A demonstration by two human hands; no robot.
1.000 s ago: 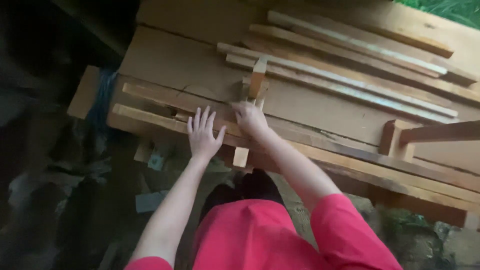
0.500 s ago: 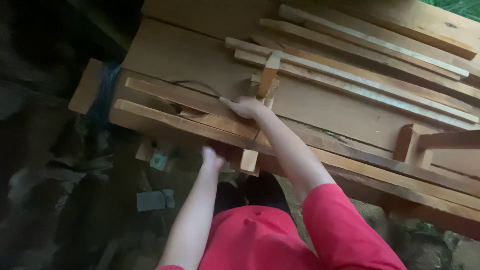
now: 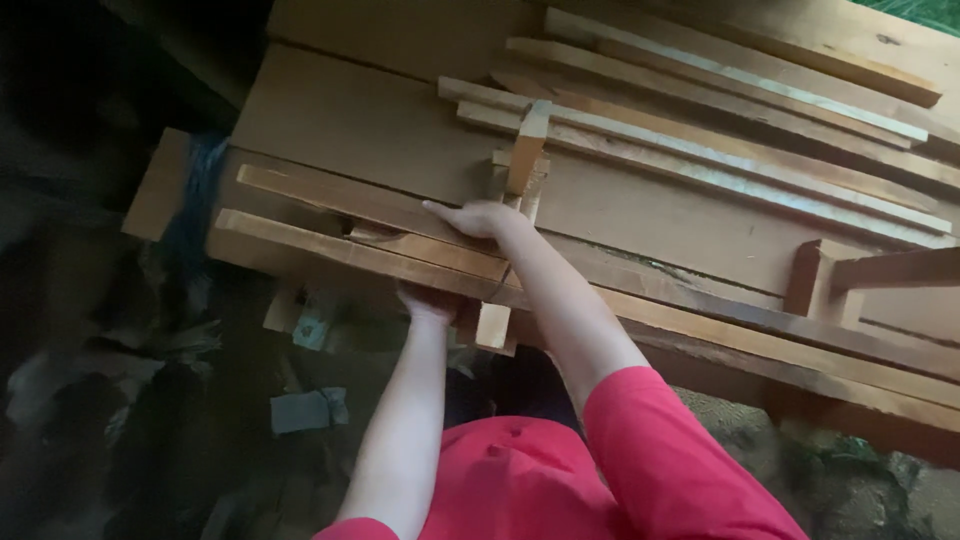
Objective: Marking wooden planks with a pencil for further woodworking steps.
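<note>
A stack of long wooden planks lies on a broad wooden board (image 3: 380, 120). My right hand (image 3: 478, 218) rests flat on top of a long plank (image 3: 330, 195), fingers stretched toward the left. Below it, my left hand (image 3: 428, 300) reaches up under the near edge of the front plank (image 3: 330, 250); its fingers are hidden beneath the wood and seem to hold that edge from below. A short upright wood strip (image 3: 526, 135) stands just behind my right hand. Both arms come out of red sleeves.
More thin slats (image 3: 720, 110) lie diagonally across the board at the back right. A small wooden bracket (image 3: 810, 275) sits at the right. Scraps of wood and debris (image 3: 305, 410) litter the dark ground at the left. A blue strip (image 3: 195, 195) hangs at the stack's left end.
My left hand has dropped off the top of the planks and gone under the front plank's edge. My right hand has slid left along the plank and flattened.
</note>
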